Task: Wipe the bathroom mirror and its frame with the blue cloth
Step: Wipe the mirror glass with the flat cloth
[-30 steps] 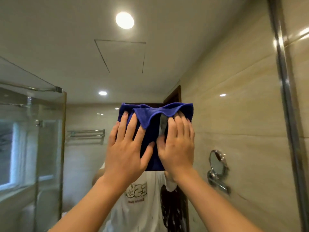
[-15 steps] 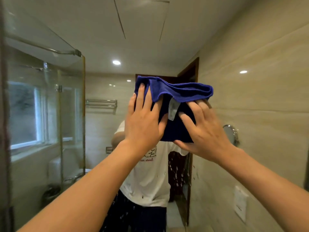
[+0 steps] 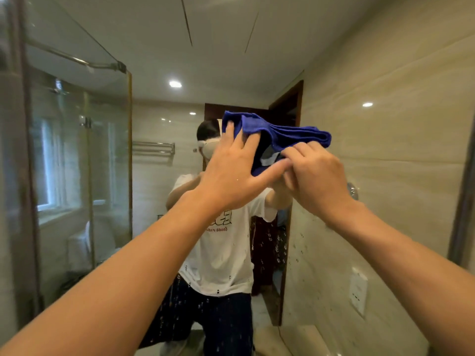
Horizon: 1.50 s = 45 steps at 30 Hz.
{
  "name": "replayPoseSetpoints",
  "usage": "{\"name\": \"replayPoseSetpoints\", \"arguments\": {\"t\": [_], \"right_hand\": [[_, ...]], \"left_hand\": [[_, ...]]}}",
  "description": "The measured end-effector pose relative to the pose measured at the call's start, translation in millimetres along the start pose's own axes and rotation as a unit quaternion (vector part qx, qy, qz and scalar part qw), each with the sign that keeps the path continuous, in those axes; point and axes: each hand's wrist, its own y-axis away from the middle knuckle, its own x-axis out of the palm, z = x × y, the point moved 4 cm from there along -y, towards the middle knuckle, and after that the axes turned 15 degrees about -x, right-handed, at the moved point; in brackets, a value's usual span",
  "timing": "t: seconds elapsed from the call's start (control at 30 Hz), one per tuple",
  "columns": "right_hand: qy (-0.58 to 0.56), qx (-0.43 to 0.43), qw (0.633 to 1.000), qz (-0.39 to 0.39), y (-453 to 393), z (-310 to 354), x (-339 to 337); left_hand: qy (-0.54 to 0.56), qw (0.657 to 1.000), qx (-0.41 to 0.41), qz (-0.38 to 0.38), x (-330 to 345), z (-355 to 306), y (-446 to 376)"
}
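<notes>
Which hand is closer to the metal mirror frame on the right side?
The right hand. It pinches the blue cloth on the side toward the frame's right edge, though still apart from it. The left hand presses the cloth farther left, near the mirror's middle.

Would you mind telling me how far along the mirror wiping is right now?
Done: the upper mirror looks clear. In hand: the left hand presses the blue cloth flat on the glass while the right hand pinches its lower edge. Left: water spots dot the lower glass, and the frame at the right edge is untouched.
</notes>
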Motion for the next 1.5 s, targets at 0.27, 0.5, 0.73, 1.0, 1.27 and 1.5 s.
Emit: {"name": "replayPoseSetpoints", "arguments": {"t": [0.27, 0.5, 0.73, 1.0, 1.27, 1.5], "right_hand": [[-0.090, -0.032, 0.995, -0.013, 2.1, 13.8, -28.9], [-0.334, -0.012, 0.937, 0.105, 6.4, 42.6, -24.0], [-0.454, -0.013, 0.845, 0.283, 18.1, 86.5, 4.9], [-0.482, -0.065, 0.770, 0.413, 2.8, 135.2, 32.5], [-0.393, -0.118, 0.900, 0.147, -52.4, 188.0, 33.7], [-0.418, -0.117, 0.890, 0.138, -101.3, 210.4, 30.3]], "left_hand": [[0.055, 0.992, 0.087, 0.072, -15.6, 14.9, 37.1], [0.205, 0.942, -0.093, 0.249, -32.3, 34.6, 78.4], [0.323, 0.842, -0.215, 0.374, -27.3, 82.6, 120.4], [0.241, 0.858, -0.242, 0.383, -72.2, 129.4, 138.5], [0.177, 0.915, -0.279, 0.230, -147.0, 165.7, 142.7], [0.206, 0.930, -0.290, 0.089, -182.5, 188.5, 142.8]]}}
